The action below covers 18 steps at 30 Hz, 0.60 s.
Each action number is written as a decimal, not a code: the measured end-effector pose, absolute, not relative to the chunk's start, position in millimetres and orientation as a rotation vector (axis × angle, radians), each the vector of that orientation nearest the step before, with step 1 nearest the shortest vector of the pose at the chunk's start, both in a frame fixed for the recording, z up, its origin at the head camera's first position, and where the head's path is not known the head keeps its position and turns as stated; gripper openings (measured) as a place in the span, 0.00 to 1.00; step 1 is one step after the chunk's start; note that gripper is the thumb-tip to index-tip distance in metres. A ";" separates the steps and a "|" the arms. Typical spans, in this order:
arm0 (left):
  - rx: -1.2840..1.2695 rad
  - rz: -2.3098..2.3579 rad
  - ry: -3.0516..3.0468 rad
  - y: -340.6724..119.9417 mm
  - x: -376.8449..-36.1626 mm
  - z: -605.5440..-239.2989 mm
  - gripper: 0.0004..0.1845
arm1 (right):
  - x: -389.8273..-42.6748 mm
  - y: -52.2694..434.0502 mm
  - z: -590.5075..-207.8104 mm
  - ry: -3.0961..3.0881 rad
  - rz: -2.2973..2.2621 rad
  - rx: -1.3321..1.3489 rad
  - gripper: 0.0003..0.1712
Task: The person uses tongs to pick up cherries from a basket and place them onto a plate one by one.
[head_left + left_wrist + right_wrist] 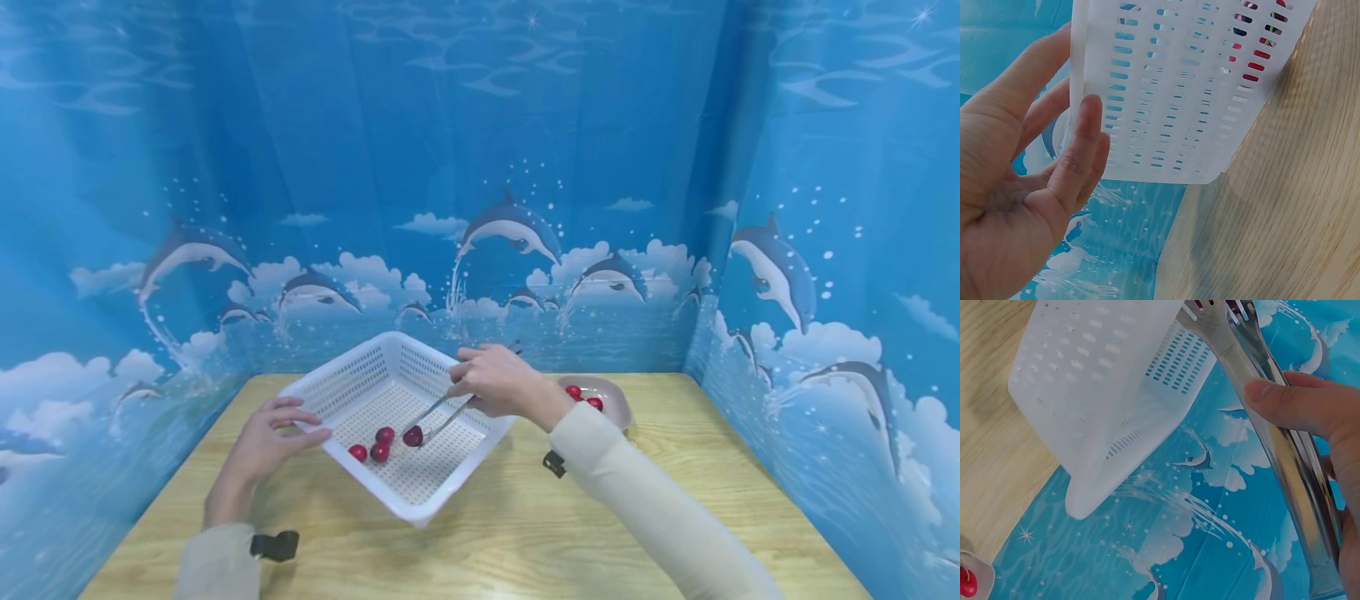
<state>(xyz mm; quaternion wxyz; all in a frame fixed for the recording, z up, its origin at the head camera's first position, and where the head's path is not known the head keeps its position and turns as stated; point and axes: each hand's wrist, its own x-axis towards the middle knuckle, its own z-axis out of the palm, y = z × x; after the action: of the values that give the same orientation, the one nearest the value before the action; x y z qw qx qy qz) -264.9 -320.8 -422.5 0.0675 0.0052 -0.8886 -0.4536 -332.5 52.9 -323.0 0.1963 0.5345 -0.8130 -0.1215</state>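
A white perforated plastic basket (412, 510) sits tilted, its open side toward the head camera. My left hand (258, 446) grips its left rim, with fingers on both sides of the wall in the left wrist view. Metal tongs (1272, 444) are held in my right hand (498, 379), the thumb pressed along one arm. Inside the basket, the tongs' tips are around a dark red cherry (413, 436). Several other red cherries (380, 452) lie to its left on the basket floor. The tongs' tips are out of the right wrist view.
A small pinkish dish (617, 404) with red cherries (573, 392) stands at the back right, partly hidden by the right arm. The wooden table (510, 533) is enclosed by blue dolphin-print curtains (480, 125) at the back and sides.
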 end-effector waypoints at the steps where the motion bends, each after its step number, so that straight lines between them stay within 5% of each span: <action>1: 0.014 -1.365 -2.677 -320.8 -265.1 -422.6 0.28 | -332.5 54.8 -322.6 -2.274 -0.331 1.495 0.18; 18: 0.011 -1.351 -2.668 -319.2 -264.2 -421.2 0.27 | -336.2 91.5 -316.2 -2.250 -0.157 1.435 0.19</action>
<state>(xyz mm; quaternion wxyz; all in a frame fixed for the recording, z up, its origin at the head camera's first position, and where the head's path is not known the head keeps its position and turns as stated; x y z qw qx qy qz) -264.2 -319.2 -421.2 0.0754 0.0035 -0.8896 -0.4504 -336.2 91.5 -316.2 0.2321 0.5221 -0.8187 -0.0572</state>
